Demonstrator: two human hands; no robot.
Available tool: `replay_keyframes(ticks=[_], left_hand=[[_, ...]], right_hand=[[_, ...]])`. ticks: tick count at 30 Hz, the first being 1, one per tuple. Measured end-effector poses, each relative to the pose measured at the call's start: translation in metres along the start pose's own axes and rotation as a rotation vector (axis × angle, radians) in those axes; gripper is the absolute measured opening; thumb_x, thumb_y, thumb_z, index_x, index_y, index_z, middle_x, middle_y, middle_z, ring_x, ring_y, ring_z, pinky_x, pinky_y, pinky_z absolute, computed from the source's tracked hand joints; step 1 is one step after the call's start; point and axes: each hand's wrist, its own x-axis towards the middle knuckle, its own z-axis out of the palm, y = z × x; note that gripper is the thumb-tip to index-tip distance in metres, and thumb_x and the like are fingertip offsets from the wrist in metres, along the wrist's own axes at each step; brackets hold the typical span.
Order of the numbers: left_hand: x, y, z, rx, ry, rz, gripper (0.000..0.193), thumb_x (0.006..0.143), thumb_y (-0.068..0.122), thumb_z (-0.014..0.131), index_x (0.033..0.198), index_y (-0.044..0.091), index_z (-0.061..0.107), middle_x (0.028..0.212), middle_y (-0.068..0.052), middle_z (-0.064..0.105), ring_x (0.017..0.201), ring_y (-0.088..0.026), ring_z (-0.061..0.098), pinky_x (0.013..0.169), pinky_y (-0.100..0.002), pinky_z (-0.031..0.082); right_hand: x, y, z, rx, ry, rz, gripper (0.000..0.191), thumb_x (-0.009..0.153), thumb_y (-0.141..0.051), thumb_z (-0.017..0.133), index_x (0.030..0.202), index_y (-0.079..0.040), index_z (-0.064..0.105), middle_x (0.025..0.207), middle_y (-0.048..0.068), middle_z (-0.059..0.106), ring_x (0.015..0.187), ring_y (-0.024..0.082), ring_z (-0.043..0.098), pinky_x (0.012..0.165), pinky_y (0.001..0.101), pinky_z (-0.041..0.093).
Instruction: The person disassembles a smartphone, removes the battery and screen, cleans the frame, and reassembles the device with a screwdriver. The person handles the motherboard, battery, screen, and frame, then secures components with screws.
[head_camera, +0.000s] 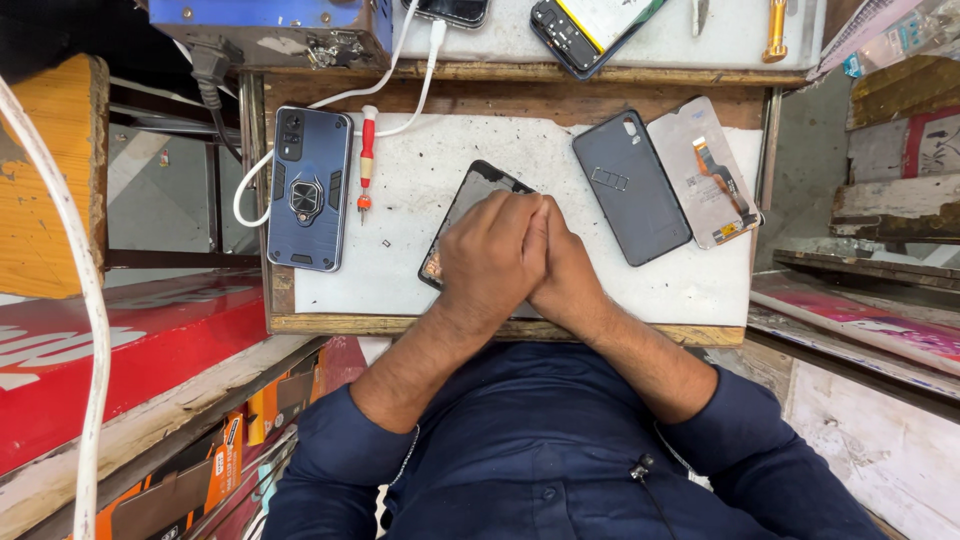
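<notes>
Pressing together over dark phone frame (470, 205): left hand (490, 262), right hand (565, 275); fingers closed, grip on frame unclear.

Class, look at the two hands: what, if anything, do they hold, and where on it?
Both hands, left hand and right hand, press together on the lower part of a black phone frame; any grip by the fingers is hidden.

One view only, from the person's head, looking almost straight down. The desk (420, 175) fills the middle of the frame, its far edge toward the top, and the chest and both sleeves rise from the bottom edge. It sits close in: the whole white top fits, with strips of shelf and floor showing on either side.
</notes>
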Motion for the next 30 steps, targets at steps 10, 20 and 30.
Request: replay_keyframes(ticks=[10,20,30], left_hand=[[-0.003,-0.009,-0.053,-0.135,-0.011,-0.08,0.009,0.096,0.003,0.072,0.105,0.002,0.069,0.097,-0.012,0.073,0.082,-0.027,0.073,0.07,-0.036,0.059],[-0.047,-0.038,-0.086,-0.104,-0.046,-0.341,0.011,0.099,0.011,0.073,0.098,0.003,0.066,0.08,-0.009,0.071,0.064,-0.02,0.07,0.058,-0.031,0.053],[-0.039,-0.025,-0.089,-0.107,-0.111,-0.266,0.016,0.098,0.004,0.067,0.114,0.003,0.069,0.091,-0.011,0.076,0.083,-0.025,0.078,0.069,-0.035,0.06]], right_hand=[[0.003,0.003,0.0,0.547,-0.082,0.193,0.053,0.098,-0.004,0.063,0.141,0.0,0.031,0.108,0.017,0.067,0.099,0.024,0.072,0.083,0.036,0.065],[-0.005,0.0,-0.007,0.907,-0.026,0.298,0.055,0.101,-0.012,0.048,0.149,-0.011,0.021,0.133,0.021,0.055,0.122,0.035,0.065,0.098,0.0526,0.06],[-0.021,-0.006,-0.041,0.277,-0.073,0.402,0.023,0.101,-0.017,0.059,0.12,-0.005,0.061,0.112,0.017,0.077,0.093,0.026,0.075,0.072,0.0374,0.06]])
